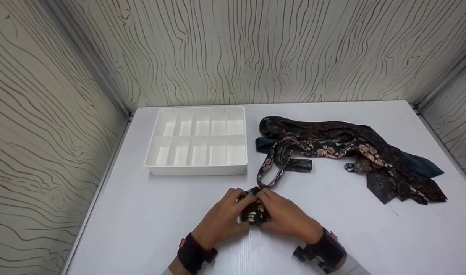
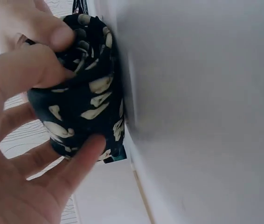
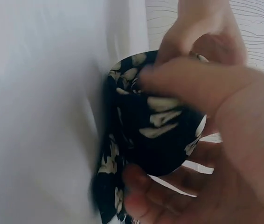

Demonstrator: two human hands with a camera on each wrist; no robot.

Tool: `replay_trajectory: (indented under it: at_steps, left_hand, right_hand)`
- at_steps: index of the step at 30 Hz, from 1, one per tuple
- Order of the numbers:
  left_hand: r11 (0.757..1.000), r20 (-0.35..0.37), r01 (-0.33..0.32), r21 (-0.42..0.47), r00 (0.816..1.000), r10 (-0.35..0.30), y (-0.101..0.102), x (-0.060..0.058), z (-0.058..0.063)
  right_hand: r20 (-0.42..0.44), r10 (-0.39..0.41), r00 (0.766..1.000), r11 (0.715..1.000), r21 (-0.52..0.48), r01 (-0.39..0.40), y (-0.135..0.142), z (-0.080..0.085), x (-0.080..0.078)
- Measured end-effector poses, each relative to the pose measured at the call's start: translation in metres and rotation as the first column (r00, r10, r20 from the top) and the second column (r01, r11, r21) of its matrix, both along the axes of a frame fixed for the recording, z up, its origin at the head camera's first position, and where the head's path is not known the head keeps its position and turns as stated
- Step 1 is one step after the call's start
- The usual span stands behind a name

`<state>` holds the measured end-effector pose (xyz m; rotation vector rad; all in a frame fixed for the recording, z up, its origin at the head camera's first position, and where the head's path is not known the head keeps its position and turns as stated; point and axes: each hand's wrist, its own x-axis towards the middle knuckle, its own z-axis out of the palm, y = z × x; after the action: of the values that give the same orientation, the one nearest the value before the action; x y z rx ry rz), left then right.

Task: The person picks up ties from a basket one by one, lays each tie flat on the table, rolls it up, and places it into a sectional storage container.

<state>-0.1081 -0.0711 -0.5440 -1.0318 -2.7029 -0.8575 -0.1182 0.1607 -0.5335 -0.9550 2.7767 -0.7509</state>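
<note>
A dark necktie with cream and pinkish flowers is wound into a roll on the table, close to the front. My left hand grips the roll from the left, and my right hand holds it from the right. In the left wrist view the spiral end of the rolled necktie shows, with both thumbs pressed at its centre and left fingers curled round its side. The right wrist view shows the roll between my right thumb and fingers. Its narrower free length runs away from the roll in a loop toward the pile.
A white box with two rows of compartments stands at the back left. To its right lies a heap of dark patterned neckties, with a teal necktie partly under it. Patterned panels wall the table at the back and sides.
</note>
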Motion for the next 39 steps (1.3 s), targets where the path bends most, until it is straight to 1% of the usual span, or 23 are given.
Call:
replay_trajectory:
  at_steps: [2,4,6,8,10,12,15,16,19,21,25,26,28,31,33,36,39]
  left_hand:
    - [1.000,0.060,0.005,0.016,0.998,-0.006,-0.002,0.000,0.001]
    - [0.999,0.155,-0.011,0.038,0.988,0.005,-0.004,0.000,0.002]
    - [0.997,0.253,-0.050,0.062,0.967,0.033,-0.007,-0.002,0.001]
    - [0.993,0.328,-0.099,0.070,0.942,0.070,-0.009,-0.004,0.000]
    - [0.989,0.390,-0.122,0.087,0.917,0.079,-0.010,-0.006,-0.003]
    - [0.985,0.443,-0.120,0.121,0.895,0.055,-0.009,-0.008,-0.005]
    - [0.974,0.526,-0.114,0.198,0.851,-0.007,-0.007,-0.011,-0.008]
    - [0.968,0.544,-0.115,0.224,0.839,-0.026,-0.006,-0.011,-0.009]
    - [0.948,0.577,-0.123,0.293,0.814,-0.072,-0.005,-0.011,-0.010]
    - [0.929,0.609,-0.133,0.345,0.785,-0.114,-0.005,-0.012,-0.010]
    - [0.884,0.672,-0.165,0.436,0.713,-0.199,-0.005,-0.013,-0.010]
    - [0.876,0.679,-0.176,0.450,0.704,-0.207,-0.005,-0.014,-0.010]
    - [0.865,0.680,-0.195,0.463,0.704,-0.205,-0.005,-0.015,-0.009]
    - [0.851,0.661,-0.219,0.477,0.727,-0.183,-0.005,-0.016,-0.009]
    - [0.843,0.644,-0.234,0.485,0.747,-0.163,-0.004,-0.017,-0.009]
    - [0.826,0.612,-0.243,0.508,0.777,-0.148,-0.003,-0.017,-0.009]
    - [0.815,0.564,-0.240,0.528,0.816,-0.125,-0.003,-0.017,-0.008]
  right_hand:
    - [0.016,0.002,1.000,1.000,-0.001,-0.002,0.001,-0.001,-0.001]
    - [0.040,0.006,0.999,1.000,-0.016,-0.006,0.001,-0.002,-0.002]
    - [0.062,0.008,0.998,0.999,-0.041,-0.005,0.001,-0.002,-0.003]
    - [0.078,0.002,0.997,0.998,-0.063,0.003,0.001,-0.003,-0.004]
    - [0.085,-0.009,0.996,0.997,-0.079,0.016,0.001,-0.003,-0.005]
    - [0.080,-0.018,0.997,0.996,-0.089,0.026,0.000,-0.004,-0.005]
    - [0.067,-0.024,0.997,0.993,-0.113,0.031,-0.001,-0.004,-0.005]
    - [0.060,-0.023,0.998,0.992,-0.122,0.030,-0.001,-0.004,-0.005]
    - [0.030,-0.014,0.999,0.986,-0.168,0.019,-0.003,-0.004,-0.004]
    - [-0.004,-0.006,1.000,0.979,-0.206,0.005,-0.005,-0.004,-0.003]
    - [-0.093,0.019,0.996,0.963,-0.266,-0.043,-0.008,-0.005,-0.004]
    - [-0.114,0.024,0.993,0.959,-0.277,-0.055,-0.009,-0.005,-0.004]
    - [-0.154,0.028,0.988,0.956,-0.286,-0.071,-0.010,-0.005,-0.004]
    - [-0.195,0.021,0.981,0.953,-0.293,-0.078,-0.013,-0.004,-0.004]
    - [-0.202,0.010,0.979,0.953,-0.295,-0.070,-0.014,-0.004,-0.004]
    - [-0.186,-0.005,0.983,0.950,-0.307,-0.053,-0.015,-0.002,-0.004]
    - [-0.191,-0.044,0.980,0.955,-0.297,-0.015,-0.013,-0.001,-0.005]
